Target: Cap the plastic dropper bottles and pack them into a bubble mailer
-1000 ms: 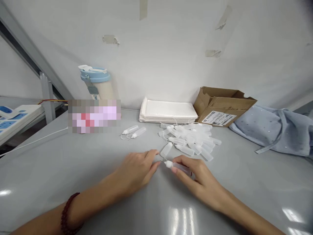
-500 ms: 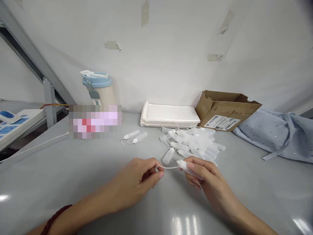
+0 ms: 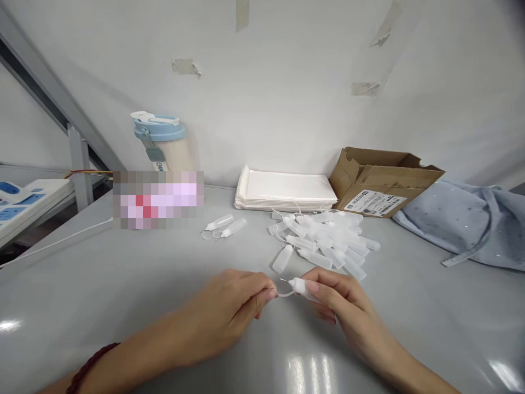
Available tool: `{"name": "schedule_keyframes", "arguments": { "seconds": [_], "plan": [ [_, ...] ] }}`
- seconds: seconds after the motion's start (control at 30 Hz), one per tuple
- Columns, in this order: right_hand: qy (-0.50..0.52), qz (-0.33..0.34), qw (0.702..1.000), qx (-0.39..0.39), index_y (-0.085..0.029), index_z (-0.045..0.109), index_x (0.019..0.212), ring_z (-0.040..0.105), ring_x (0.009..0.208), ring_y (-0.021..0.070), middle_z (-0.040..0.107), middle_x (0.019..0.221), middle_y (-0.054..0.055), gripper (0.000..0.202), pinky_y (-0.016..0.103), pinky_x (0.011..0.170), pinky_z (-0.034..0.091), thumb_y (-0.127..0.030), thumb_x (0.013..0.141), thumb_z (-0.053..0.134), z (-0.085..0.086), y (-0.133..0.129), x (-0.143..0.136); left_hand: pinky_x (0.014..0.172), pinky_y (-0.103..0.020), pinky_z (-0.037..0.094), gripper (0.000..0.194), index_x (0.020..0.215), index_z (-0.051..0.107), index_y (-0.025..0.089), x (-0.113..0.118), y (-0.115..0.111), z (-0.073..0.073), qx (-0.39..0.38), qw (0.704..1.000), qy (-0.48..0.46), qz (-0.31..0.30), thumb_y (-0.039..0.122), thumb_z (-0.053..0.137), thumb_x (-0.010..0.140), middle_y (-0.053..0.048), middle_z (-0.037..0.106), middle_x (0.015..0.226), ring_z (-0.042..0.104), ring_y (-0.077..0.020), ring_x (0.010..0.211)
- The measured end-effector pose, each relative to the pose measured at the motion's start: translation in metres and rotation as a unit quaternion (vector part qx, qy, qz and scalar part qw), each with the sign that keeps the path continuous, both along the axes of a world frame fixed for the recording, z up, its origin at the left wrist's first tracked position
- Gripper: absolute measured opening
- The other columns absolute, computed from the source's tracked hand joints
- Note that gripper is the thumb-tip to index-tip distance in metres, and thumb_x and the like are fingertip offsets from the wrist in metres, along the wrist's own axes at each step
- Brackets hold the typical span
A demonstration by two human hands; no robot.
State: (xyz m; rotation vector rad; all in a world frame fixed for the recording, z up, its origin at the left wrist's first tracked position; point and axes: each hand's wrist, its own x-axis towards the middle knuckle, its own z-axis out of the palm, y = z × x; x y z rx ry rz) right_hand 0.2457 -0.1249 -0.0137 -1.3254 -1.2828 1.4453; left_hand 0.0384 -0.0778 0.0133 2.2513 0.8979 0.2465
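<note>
My right hand grips a small translucent bottle with a white cap and a thin metal needle tip pointing left. A thin white strap runs from the bottle's neck to my left hand, whose thumb and index finger pinch its far end; the end itself is hidden by the fingers. Just beyond my right hand lies a pile of similar bottles, with one bottle at its near left edge. Two more bottles lie apart from the pile, to the left.
Behind the pile are a stack of white sheets or envelopes and an open cardboard box. Blue fabric lies at right. A tumbler, a blurred pink item and a power strip stand at left.
My left thumb and index finger have closed together on the strap. The held bottle has moved slightly left and down, and its needle now shows more clearly, nearer my left fingertips.
</note>
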Motion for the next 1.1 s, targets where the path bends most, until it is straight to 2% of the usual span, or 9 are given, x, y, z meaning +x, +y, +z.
{"name": "schedule_keyframes", "arguments": {
  "seconds": [0.2,0.4,0.63,1.1],
  "plan": [
    [-0.015,0.017,0.999,-0.039,-0.016,0.059,0.069,0.031,0.052,0.0085,0.037,0.057,-0.004,0.034,0.022,0.048,0.024,-0.047,0.083,0.053,0.0075,-0.0001,-0.0038,0.057,-0.020,0.035,0.034,0.069,0.045,0.019,0.0002,-0.0004,-0.0010,0.006,1.000,0.019,-0.022,0.027,0.025,0.096,0.003,0.055,0.065,0.054,-0.0122,0.062],
    [-0.022,0.020,0.998,-0.053,-0.017,0.057,0.068,0.029,0.052,0.0088,0.035,0.055,-0.005,0.035,0.023,0.048,0.023,-0.049,0.081,0.054,0.0089,-0.0022,-0.0055,0.057,-0.021,0.034,0.033,0.069,0.043,0.019,0.0014,-0.0007,-0.0051,0.012,1.000,0.020,-0.020,0.028,0.027,0.097,0.003,0.052,0.064,0.052,-0.0117,0.060],
    [-0.036,0.032,0.998,-0.045,-0.018,0.057,0.068,0.027,0.051,0.0095,0.032,0.054,-0.005,0.039,0.023,0.047,0.022,-0.055,0.080,0.052,0.0069,-0.0002,-0.0041,0.055,-0.021,0.032,0.031,0.071,0.043,0.019,0.0007,-0.0019,-0.0004,0.007,0.999,0.037,-0.027,0.026,0.027,0.097,0.003,0.055,0.067,0.052,-0.0118,0.061],
    [-0.056,0.027,0.997,-0.045,-0.018,0.056,0.063,0.028,0.051,0.0087,0.033,0.053,-0.005,0.033,0.021,0.048,0.025,-0.047,0.080,0.054,0.0083,-0.0013,-0.0041,0.055,-0.022,0.033,0.029,0.072,0.046,0.019,0.0015,-0.0052,0.0025,0.025,0.996,0.069,-0.041,0.023,0.030,0.096,0.002,0.058,0.069,0.056,-0.0138,0.063]
  ]
}}
